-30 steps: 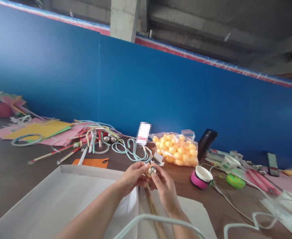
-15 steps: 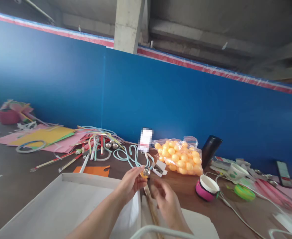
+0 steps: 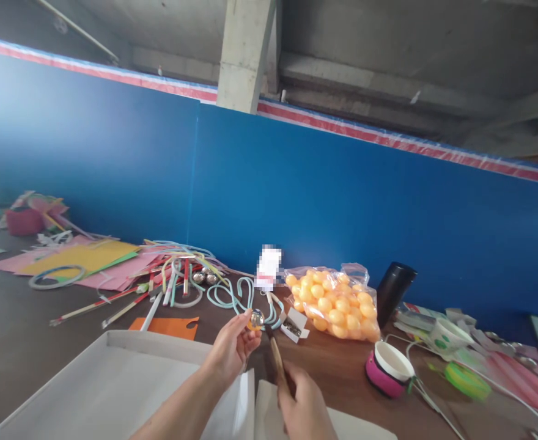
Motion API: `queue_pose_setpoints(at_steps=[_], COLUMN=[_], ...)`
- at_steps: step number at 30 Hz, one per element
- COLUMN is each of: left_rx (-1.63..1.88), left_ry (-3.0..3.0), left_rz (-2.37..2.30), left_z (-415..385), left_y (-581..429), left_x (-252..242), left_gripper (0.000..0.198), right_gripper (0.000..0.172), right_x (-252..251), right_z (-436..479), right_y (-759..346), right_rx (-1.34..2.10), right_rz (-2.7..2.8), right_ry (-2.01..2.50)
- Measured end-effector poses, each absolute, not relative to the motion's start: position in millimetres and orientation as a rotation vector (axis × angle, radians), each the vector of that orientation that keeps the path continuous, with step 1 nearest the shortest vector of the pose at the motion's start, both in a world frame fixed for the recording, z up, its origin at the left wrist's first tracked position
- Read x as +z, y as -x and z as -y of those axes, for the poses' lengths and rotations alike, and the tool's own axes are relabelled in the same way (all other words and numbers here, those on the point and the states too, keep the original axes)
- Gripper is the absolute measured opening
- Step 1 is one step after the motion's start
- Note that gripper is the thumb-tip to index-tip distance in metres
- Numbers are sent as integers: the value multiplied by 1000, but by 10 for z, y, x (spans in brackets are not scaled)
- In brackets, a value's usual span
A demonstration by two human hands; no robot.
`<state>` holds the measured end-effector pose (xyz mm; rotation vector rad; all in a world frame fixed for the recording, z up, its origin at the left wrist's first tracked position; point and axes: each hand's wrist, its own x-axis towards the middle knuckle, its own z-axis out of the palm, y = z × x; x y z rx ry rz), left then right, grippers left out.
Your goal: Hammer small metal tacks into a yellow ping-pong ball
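Between the fingertips of my left hand (image 3: 233,345) is a shiny silver ball (image 3: 257,318) with something orange at its lower side. My right hand (image 3: 302,400) is wrapped round the wooden handle of a tool (image 3: 276,355). The tool's dark end points up and away, just right of the ball. Behind the ball lie pale blue cords (image 3: 244,296). A small open white box (image 3: 293,325) with dark little pieces in it stands to the right of the tool's dark end.
A white tray (image 3: 159,342) lies at the front left, beside orange card (image 3: 168,327). Farther back are coloured papers (image 3: 79,256) and sticks. A bag of orange balls (image 3: 335,304), a black cylinder (image 3: 395,290) and a pink-and-white cup (image 3: 388,368) stand right.
My right hand has closed on the wooden handle and lifted the tool, whose dark end now shows beside the ball. My left hand still holds the ball. The camera view has shifted slightly.
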<state>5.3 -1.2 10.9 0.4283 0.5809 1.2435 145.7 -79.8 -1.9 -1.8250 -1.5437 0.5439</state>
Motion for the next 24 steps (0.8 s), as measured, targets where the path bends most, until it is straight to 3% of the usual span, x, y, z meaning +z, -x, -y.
queue_pose_setpoints(at_steps=[3, 9, 24], left_rx=[1268, 1312, 1315], left_ry=[-431, -439, -496], left_rz=[-541, -530, -525], left_z=[6, -22, -5], left_y=[-34, -20, -32], left_x=[117, 117, 142], left_gripper=[12, 13, 14], right_gripper=[39, 39, 47], right_x=[35, 166, 128], right_z=[823, 947, 989], right_y=[-1471, -1418, -1322], right_rx=[803, 1002, 967], right_rz=[1292, 1200, 1267], right_ry=[1510, 1160, 1155])
